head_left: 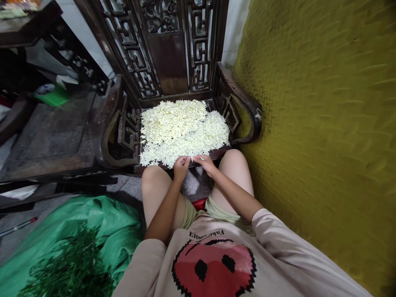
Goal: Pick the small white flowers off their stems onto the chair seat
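Note:
A thick layer of small pale-yellow flower buds (182, 130) covers the seat of a dark carved wooden chair (241, 103) in front of my knees. My left hand (181, 167) hovers at the pile's near edge with fingers curled in a pinch. My right hand (204, 162) is beside it, fingers pressed together on a small pale bud (201, 158). The two hands almost touch. What the left fingers hold is too small to make out.
A yellow textured wall (324, 123) rises close on the right. A second dark wooden seat (52, 136) stands to the left. On the floor at lower left lies a green sheet (102, 231) with a heap of green stems (71, 268).

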`<state>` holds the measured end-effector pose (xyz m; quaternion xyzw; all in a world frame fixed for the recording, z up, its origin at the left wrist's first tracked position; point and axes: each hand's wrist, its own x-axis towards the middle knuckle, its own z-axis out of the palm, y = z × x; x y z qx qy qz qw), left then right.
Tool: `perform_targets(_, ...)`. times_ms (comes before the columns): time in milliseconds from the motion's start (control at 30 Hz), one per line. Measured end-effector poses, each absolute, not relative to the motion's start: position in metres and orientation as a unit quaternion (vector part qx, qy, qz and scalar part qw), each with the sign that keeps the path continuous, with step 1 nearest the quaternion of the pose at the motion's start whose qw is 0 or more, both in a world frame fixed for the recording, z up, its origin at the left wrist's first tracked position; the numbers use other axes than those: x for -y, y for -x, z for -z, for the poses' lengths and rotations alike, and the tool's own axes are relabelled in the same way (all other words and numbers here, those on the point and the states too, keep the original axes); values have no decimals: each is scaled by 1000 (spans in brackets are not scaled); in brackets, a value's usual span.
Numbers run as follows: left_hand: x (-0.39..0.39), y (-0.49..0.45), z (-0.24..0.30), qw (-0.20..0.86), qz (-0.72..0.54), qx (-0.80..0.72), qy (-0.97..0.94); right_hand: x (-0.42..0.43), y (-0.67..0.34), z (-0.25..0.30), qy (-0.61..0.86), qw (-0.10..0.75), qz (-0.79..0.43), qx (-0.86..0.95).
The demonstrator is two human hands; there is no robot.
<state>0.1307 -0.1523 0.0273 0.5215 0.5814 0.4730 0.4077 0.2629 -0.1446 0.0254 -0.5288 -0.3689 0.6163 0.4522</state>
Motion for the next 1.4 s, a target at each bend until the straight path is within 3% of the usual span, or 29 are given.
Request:
perform_targets(500,153,-130,-32,457,-493,-581,-459,144,-263,-28,522,445,-636,353)
perform_targets(967,154,-125,-41,361,-465,-553,-589,144,-264,-30,507,444,-651,350)
perform_targets(1400,156,-124,-45,344,-453,-552,-610,143,-267,-36,491,397,-690,354)
